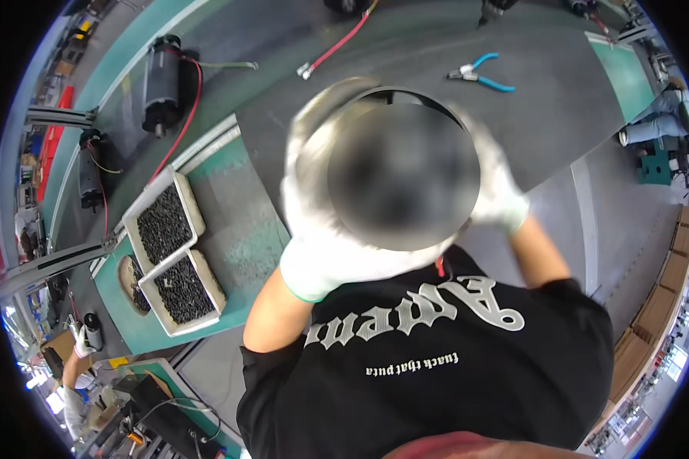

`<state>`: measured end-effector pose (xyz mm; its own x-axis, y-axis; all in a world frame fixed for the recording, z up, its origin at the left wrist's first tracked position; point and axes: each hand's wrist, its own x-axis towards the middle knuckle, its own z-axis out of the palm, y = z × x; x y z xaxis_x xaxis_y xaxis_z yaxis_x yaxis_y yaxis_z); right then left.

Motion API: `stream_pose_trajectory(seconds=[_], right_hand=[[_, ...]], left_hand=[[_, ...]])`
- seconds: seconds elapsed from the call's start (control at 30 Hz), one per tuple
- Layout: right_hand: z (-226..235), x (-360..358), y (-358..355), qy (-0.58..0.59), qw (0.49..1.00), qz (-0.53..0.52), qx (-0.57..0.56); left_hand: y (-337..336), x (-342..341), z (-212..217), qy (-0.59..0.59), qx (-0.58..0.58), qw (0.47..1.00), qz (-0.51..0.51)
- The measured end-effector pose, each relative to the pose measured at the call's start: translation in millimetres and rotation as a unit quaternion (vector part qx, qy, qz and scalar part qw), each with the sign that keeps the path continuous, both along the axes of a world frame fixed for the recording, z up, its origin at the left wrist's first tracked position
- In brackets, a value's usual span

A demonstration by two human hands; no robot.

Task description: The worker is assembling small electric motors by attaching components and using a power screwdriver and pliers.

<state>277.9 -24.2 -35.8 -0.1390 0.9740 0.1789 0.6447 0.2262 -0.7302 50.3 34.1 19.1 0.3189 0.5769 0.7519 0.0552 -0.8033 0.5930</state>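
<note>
Close up to the head camera is a black cylindrical motor (406, 180), its round end face blurred by nearness and motion. My left hand (333, 256), in a white glove, wraps round its left and near side. On the other side my right hand (499, 187), gloved too, is closed against the motor, its fingers partly hidden behind it. A short red wire (440, 266) hangs below the motor, against my black shirt. Beyond it on the dark bench lie circlip pliers with blue handles (482, 73) and a red lead with metal terminals (333, 52).
Two white trays of small black parts (163, 223) (184, 291) stand at left beside a round dish (133, 284). Dark motors with red wires (163, 88) (90, 168) lie further left. Metal rails (61, 264) edge the bench. Another person's gloved hand (81, 340) shows at lower left.
</note>
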Motion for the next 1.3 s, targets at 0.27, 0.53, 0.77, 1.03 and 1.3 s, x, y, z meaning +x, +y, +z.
stream_pose_trajectory(seconds=[0.27, 0.53, 0.77, 1.03, 1.3], right_hand=[[-24, -43, 90, 0.428, 0.887, -0.089, -0.145], [-27, 89, 369, -0.384, 0.894, -0.221, -0.076], [-30, 40, 468, -0.446, 0.89, -0.057, 0.074], [3, -92, 423, -0.53, 0.842, -0.097, -0.024], [-20, -30, 428, -0.511, 0.85, 0.082, -0.094]], left_hand=[[-49, 2, 22, 0.21, 0.03, 0.976, 0.044], [-109, -92, -6, 0.161, -0.183, 0.97, 0.014], [-161, -172, -2, 0.138, -0.286, 0.909, 0.271], [-48, -281, -24, 0.347, -0.234, 0.702, 0.576], [50, -326, -74, 0.524, -0.219, 0.686, 0.455]])
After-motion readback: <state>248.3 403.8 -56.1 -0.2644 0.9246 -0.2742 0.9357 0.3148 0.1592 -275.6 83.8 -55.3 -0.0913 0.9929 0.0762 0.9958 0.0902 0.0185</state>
